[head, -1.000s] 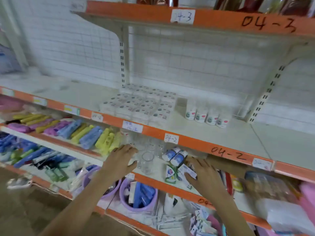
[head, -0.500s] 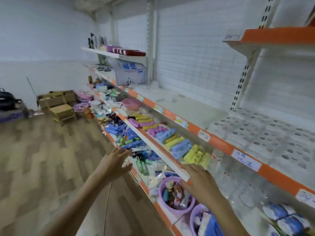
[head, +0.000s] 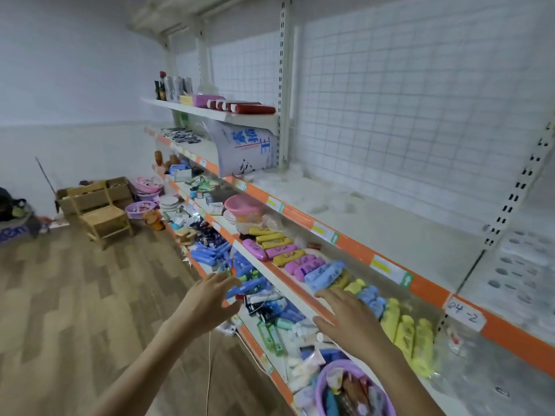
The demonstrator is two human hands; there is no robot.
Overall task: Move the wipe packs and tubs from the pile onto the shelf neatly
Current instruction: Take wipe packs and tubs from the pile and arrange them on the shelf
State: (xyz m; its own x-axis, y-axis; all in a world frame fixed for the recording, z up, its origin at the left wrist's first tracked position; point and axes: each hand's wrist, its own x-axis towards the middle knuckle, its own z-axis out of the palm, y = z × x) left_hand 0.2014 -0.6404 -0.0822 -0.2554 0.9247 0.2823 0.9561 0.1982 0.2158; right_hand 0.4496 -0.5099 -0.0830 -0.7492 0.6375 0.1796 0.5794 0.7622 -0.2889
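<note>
Bare and spread, both hands hold nothing: the left hand (head: 210, 298) hangs out over the wooden floor (head: 75, 310) just off the front edge of the lower shelves, and the right hand (head: 351, 319) hovers with fingers splayed above the front edge of the middle shelf (head: 288, 283), close to the yellow bottles (head: 411, 337) and blue tubes (head: 324, 274) lying there. Neither palm touches a product.

Wipe packs and tubs cannot be picked out with certainty from here; the only heap in sight is the clutter of boxes and pink basins (head: 144, 187) at the far end of the floor, against the wall, and whether that is the pile I cannot tell. The bare orange-edged shelf (head: 375, 223) above the bottles looks like free room for them.

As a judgement, soft wipe packs should be light and squashy with slick film, so they are best pinched across the short sides, flat, perhaps two together. Tubs would be stiffer and heavier, better taken around the body than by the lid, which might pop
</note>
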